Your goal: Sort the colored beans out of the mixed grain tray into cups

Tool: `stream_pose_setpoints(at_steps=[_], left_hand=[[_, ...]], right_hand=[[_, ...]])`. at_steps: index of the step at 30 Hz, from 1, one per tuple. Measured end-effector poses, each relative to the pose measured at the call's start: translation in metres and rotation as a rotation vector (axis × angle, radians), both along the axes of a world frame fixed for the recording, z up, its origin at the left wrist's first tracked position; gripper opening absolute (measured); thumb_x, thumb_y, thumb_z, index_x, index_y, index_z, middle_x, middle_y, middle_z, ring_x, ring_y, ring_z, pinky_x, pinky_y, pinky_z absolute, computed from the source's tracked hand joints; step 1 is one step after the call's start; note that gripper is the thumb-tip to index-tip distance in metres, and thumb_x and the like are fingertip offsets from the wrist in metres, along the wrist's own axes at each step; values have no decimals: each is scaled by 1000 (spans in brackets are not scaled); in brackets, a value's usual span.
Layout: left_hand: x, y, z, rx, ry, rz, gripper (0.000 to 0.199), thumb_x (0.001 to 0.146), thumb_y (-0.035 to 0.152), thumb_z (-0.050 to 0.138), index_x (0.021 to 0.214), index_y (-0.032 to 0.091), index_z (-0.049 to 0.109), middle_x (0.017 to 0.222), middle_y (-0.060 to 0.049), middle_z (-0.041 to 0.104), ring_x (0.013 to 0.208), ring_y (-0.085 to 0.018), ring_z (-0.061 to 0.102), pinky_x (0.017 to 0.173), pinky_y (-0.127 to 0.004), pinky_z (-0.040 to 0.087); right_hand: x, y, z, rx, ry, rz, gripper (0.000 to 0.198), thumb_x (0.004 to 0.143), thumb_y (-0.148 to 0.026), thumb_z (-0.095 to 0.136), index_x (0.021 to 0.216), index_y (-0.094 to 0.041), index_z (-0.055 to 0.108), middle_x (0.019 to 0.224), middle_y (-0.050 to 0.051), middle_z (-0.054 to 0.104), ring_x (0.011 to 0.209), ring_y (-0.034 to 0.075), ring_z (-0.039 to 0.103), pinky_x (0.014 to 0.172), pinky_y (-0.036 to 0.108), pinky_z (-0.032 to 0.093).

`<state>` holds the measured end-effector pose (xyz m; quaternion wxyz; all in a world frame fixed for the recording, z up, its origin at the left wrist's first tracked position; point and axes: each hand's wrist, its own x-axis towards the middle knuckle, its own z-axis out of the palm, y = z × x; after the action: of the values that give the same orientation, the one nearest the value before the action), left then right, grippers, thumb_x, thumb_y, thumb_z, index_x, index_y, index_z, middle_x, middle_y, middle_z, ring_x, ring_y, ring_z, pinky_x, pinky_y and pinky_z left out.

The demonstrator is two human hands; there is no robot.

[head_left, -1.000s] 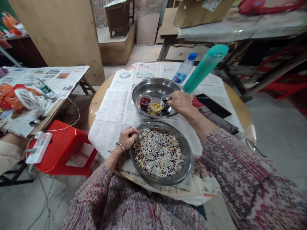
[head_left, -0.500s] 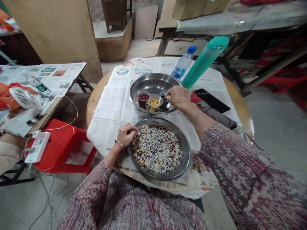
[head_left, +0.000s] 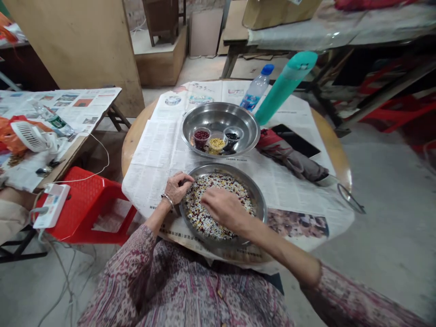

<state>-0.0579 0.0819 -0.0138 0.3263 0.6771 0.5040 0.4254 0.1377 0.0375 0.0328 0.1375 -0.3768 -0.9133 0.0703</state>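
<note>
A metal basin (head_left: 259, 200) of mixed white grains and red, yellow and dark beans (head_left: 200, 213) lies on newspaper in front of me. My left hand (head_left: 179, 187) pinches its left rim between thumb and fingers. Over the mix hovers my right hand (head_left: 225, 210), fingers drawn together and pointing down; whatever is between them is hidden. Just behind stands a second metal basin (head_left: 235, 113) with three clear cups inside: a cup of red beans (head_left: 201, 136), a cup of yellow beans (head_left: 217, 145) and a cup of black beans (head_left: 232, 136).
Behind the far basin are a water bottle (head_left: 255, 91) and a tall teal container (head_left: 284, 88). A folded umbrella (head_left: 293, 156) and a dark flat tablet-like object (head_left: 296, 141) lie to the right. A red stool (head_left: 85, 209) carrying a power strip (head_left: 52, 206) stands at left.
My right hand has come away from the black-bean cup in the far basin, moving toward me and left over the mix. My left hand stays at the near basin's rim.
</note>
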Motion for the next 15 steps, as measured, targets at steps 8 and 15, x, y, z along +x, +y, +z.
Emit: stream_pose_setpoints(at_steps=[8, 15], left_hand=[[0, 2, -5, 30, -10, 1, 13, 75, 9, 62, 76, 17, 72, 65, 4, 51, 62, -10, 46, 61, -23, 37], [1, 3, -4, 29, -12, 4, 14, 75, 7, 62, 75, 17, 72, 65, 3, 52, 62, -10, 47, 61, -23, 38]], right_hand=[[11, 0, -30, 74, -95, -112, 17, 94, -16, 48, 90, -16, 64, 93, 9, 64, 88, 21, 53, 77, 32, 37], [30, 30, -32, 44, -19, -452, 20, 95, -21, 45, 94, -17, 65, 95, 11, 65, 94, 24, 54, 80, 33, 40]])
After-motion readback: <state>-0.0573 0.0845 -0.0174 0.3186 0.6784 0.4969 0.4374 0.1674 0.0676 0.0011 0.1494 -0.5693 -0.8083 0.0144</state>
